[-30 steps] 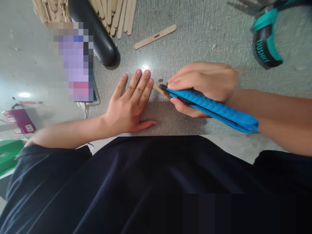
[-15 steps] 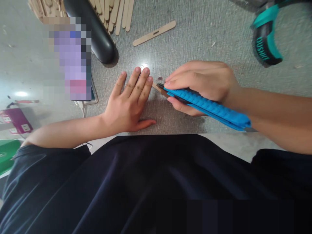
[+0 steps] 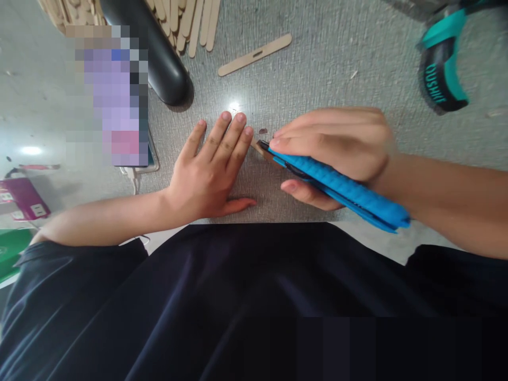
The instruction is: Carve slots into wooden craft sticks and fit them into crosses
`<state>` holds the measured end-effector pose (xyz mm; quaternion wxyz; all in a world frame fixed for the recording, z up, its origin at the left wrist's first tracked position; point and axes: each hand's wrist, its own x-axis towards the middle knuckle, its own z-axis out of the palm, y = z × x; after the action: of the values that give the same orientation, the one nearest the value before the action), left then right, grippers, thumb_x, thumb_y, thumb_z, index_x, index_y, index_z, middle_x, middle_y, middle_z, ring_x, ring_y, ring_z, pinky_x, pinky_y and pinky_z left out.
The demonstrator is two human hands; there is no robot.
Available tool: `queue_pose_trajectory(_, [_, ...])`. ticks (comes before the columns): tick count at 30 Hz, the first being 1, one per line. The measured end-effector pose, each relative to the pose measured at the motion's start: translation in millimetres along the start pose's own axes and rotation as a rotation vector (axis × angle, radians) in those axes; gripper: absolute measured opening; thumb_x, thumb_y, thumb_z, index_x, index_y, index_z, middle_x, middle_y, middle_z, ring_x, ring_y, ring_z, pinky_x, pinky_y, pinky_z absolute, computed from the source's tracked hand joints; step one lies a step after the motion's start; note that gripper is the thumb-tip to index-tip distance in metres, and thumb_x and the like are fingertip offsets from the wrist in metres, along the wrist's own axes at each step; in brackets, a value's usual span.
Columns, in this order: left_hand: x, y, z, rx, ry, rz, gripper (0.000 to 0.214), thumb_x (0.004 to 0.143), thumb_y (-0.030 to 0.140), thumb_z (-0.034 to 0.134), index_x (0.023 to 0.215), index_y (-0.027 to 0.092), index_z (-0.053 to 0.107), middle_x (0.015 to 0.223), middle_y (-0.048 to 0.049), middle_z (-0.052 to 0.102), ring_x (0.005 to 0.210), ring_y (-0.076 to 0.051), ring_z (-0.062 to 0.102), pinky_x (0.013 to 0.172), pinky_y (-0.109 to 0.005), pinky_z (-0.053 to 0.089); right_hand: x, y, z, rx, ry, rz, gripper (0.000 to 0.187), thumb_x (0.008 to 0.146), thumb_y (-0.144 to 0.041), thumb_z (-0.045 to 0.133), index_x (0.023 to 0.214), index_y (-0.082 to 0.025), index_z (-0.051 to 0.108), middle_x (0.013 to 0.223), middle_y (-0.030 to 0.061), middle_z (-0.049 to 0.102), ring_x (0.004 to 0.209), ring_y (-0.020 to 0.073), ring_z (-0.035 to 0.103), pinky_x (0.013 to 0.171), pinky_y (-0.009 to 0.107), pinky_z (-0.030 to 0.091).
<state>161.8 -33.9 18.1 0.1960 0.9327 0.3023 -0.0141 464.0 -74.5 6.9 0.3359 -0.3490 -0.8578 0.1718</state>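
My left hand (image 3: 212,169) lies flat on the grey table (image 3: 317,79), fingers stretched out and pressing down on a wooden stick (image 3: 257,147). Only a short end of that stick shows between my two hands. My right hand (image 3: 333,145) is wrapped around a blue utility knife (image 3: 341,188). The knife's dark tip rests on the stick right beside my left fingertips.
A lone slotted wooden stick (image 3: 254,54) lies farther back, near a pile of sticks (image 3: 190,21) and a black cylinder (image 3: 154,53). A teal and black tool (image 3: 440,69) sits at the far right. A phone (image 3: 148,153) lies left of my hand.
The knife's handle has swung lower toward me while its tip stays on the stick. My left hand has not moved.
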Motion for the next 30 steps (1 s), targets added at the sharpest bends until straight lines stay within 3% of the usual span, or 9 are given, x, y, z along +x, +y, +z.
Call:
queue_pose_trajectory(2, [0.7, 0.6, 0.0, -0.012, 0.0, -0.012, 0.117, 0.1, 0.092, 0.067, 0.19, 0.022, 0.04, 0.198, -0.0186, 0.043, 0.185, -0.054, 0.04, 0.154, -0.074, 0.032, -1.0, -1.1, 0.1, -0.02, 0.003, 0.05, 0.044, 0.107, -0.028, 0.073, 0.151, -0.032, 0.069, 0.116, 0.0069, 0.091, 0.115, 0.0356, 0.09, 0.095, 0.053, 0.075])
queue_pose_trajectory(8, [1.7, 2.3, 2.0, -0.031, 0.016, -0.019, 0.118, 0.102, 0.101, 0.053, 0.188, 0.021, 0.045, 0.199, -0.0165, 0.04, 0.185, -0.054, 0.04, 0.154, -0.073, 0.032, -3.0, -1.0, 6.9, -0.202, 0.104, -0.082, 0.031, 0.108, -0.033, 0.071, 0.138, -0.027, 0.074, 0.103, 0.0019, 0.089, 0.076, 0.0233, 0.079, 0.062, 0.04, 0.06])
queue_pose_trajectory(12, [0.2, 2.2, 6.1, -0.047, 0.043, -0.014, 0.118, 0.103, 0.103, 0.046, 0.187, 0.021, 0.045, 0.198, -0.0186, 0.043, 0.185, -0.054, 0.04, 0.153, -0.074, 0.033, -5.4, -0.7, 3.3, -0.247, 0.01, -0.15, 0.032, 0.109, -0.029, 0.074, 0.141, -0.025, 0.077, 0.097, 0.0033, 0.086, 0.072, 0.0219, 0.074, 0.06, 0.041, 0.054])
queue_pose_trajectory(16, [-1.5, 2.5, 7.4, -0.032, 0.053, -0.012, 0.117, 0.102, 0.101, 0.053, 0.188, 0.023, 0.044, 0.196, -0.0194, 0.045, 0.184, -0.053, 0.042, 0.152, -0.075, 0.034, -9.9, 1.1, 0.2, -0.186, -0.052, -0.079, 0.029, 0.118, -0.053, 0.071, 0.138, -0.036, 0.084, 0.095, 0.0005, 0.085, 0.07, 0.0208, 0.072, 0.06, 0.041, 0.051])
queue_pose_trajectory(19, [-1.9, 3.3, 4.7, -0.029, 0.052, -0.012, 0.114, 0.102, 0.098, 0.059, 0.188, 0.024, 0.044, 0.194, -0.0195, 0.049, 0.184, -0.052, 0.044, 0.152, -0.074, 0.036, -12.0, 2.1, 0.8, -0.16, -0.068, -0.048, 0.037, 0.12, -0.062, 0.067, 0.139, -0.037, 0.085, 0.098, 0.0014, 0.086, 0.071, 0.021, 0.074, 0.061, 0.041, 0.054])
queue_pose_trajectory(25, [-1.0, 5.7, -0.6, -0.008, 0.011, -0.015, 0.117, 0.102, 0.098, 0.061, 0.19, 0.024, 0.041, 0.194, -0.0197, 0.049, 0.184, -0.053, 0.044, 0.152, -0.073, 0.037, -7.5, -0.9, 1.7, -0.171, -0.078, -0.033, 0.029, 0.122, -0.042, 0.061, 0.142, -0.032, 0.079, 0.084, -0.0009, 0.08, 0.067, 0.0202, 0.073, 0.061, 0.04, 0.059])
queue_pose_trajectory(30, [-1.1, 8.7, -2.2, 0.008, -0.009, 0.003, 0.114, 0.107, 0.095, 0.058, 0.191, 0.02, 0.038, 0.197, -0.0217, 0.043, 0.184, -0.054, 0.042, 0.152, -0.074, 0.037, 1.2, -3.0, -6.3, -0.103, -0.08, -0.057, 0.033, 0.116, -0.027, 0.068, 0.148, -0.025, 0.071, 0.09, 0.0005, 0.082, 0.067, 0.0198, 0.074, 0.062, 0.037, 0.064])
